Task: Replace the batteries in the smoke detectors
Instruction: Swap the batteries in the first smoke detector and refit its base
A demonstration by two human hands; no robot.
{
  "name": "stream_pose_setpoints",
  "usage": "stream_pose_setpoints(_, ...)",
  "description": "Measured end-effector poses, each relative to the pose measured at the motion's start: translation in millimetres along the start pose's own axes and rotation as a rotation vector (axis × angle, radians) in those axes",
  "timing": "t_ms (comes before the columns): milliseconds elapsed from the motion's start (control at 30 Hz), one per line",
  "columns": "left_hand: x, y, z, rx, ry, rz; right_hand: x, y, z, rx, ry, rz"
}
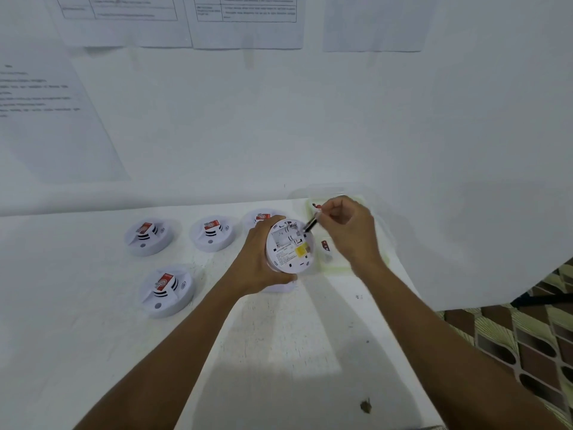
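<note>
White smoke detector [288, 247] held back-up above table [93, 330], left hand [256, 259] fingers curled round rim; right hand [348, 233] fingers pinch slim dark item [311, 224], probably battery, at detector's upper-right edge. Likely best: keep detector steady, match polarity, seat squarely.

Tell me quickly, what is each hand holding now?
Left hand: grips the smoke detector.
Right hand: pinches a slim dark battery.

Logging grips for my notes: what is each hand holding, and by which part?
The left hand grips the smoke detector around its rim; the right hand pinches a battery by its upper end.
</note>
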State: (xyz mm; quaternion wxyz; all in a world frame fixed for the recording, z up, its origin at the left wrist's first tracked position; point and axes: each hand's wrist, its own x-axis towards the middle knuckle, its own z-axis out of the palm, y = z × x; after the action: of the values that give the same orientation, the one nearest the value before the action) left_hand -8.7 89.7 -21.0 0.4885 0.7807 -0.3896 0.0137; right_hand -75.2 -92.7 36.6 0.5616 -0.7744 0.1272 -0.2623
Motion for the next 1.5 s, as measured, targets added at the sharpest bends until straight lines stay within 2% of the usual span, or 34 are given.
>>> stream_pose_setpoints(100,-3.1,-9.9,-2.1,-0.012,-0.009,-0.039,25.1,15.7,-31.7,-0.205,-0.06,0.038)
stream_pose_setpoints(200,-2.1,-12.4,-1.3,-0.014,-0.014,-0.071,40.9,34.7,-43.8,-0.497,-0.226,0.049)
stream_pose_setpoints(267,0.6,-11.9,1.4,-0.008,-0.015,-0.087,48.3,44.4,-42.0,-0.597,-0.335,0.1)
stream_pose_setpoints(433,9.2,-10.9,6.7,-0.006,-0.021,-0.105,59.3,54.9,-33.4,-0.681,-0.539,0.239)
stream_pose_setpoints(600,19.5,-18.7,8.6,0.019,-0.006,-0.11,71.8,54.0,-41.1,-0.527,-0.655,0.337)
stream_pose_setpoints(667,24.9,-22.7,10.1,0.027,-0.006,-0.122,78.2,50.4,-43.3,-0.508,-0.659,0.289)
stream_pose_setpoints(833,39.5,-33.5,13.2,0.038,-0.008,-0.132,113.8,41.6,-37.4,-0.521,-0.441,0.023)
stream_pose_setpoints(900,45.6,-36.3,13.0,0.038,-0.007,-0.143,135.5,43.8,-29.4,-0.59,-0.438,-0.019)
stream_pose_setpoints(1100,54.1,-42.8,7.3,0.047,0.018,-0.151,179.8,69.2,4.2,-0.854,-0.603,0.051)
stream_pose_setpoints(1233,57.3,-45.2,4.3,0.045,0.035,-0.148,187.0,76.8,15.2,-0.887,-0.677,0.082)
stream_pose_setpoints(1400,58.2,-52.8,5.3,0.032,0.03,-0.16,191.4,81.8,18.8,-0.859,-0.637,0.106)
stream_pose_setpoints(1500,58.9,-52.1,5.1,0.033,0.028,-0.165,188.5,75.8,14.0,-0.747,-0.569,0.088)
